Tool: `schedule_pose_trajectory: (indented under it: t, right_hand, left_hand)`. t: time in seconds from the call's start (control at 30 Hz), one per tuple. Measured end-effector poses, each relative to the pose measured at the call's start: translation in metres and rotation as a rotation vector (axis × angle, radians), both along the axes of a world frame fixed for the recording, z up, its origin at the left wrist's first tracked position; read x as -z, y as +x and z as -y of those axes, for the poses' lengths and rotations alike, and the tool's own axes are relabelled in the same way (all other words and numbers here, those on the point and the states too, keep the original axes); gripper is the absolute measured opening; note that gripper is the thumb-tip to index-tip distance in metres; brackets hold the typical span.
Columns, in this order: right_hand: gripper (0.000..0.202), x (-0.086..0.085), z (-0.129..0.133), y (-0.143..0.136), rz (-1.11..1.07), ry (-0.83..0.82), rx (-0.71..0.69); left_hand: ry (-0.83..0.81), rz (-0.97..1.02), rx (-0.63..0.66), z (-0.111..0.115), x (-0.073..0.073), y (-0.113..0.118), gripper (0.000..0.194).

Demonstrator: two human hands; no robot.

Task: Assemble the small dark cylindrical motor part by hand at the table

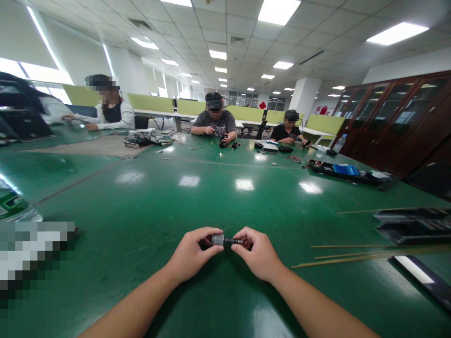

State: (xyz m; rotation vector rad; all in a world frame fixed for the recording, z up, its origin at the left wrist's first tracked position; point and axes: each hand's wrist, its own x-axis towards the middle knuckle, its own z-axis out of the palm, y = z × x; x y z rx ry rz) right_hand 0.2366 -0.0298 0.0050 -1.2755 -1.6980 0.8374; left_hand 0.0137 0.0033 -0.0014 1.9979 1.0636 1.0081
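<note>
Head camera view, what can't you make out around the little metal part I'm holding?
- Small metal part: both ends hidden by left hand and right hand.
- Items by the far people: too small.
- Bottle: cut off by left edge.
- Patch beneath: blurred.

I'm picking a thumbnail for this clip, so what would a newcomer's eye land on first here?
First, the left hand and right hand meeting low at centre, both pinching a small grey metal cylinder with a dark shaft. Next, the glossy green table filling the view and mirroring the ceiling lights. Then three seated people working along its far edge, with thin wooden sticks lying at right.
</note>
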Motion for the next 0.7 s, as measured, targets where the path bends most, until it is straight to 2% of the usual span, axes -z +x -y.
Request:
schedule_pose_trajectory:
  t: [0.7]
  right_hand:
    - [0.009,0.0019,-0.0003,0.0004,0.003,0.009,0.016]
  left_hand:
    - [0.002,-0.016,-0.011,-0.0010,0.0013,-0.0008,0.032]
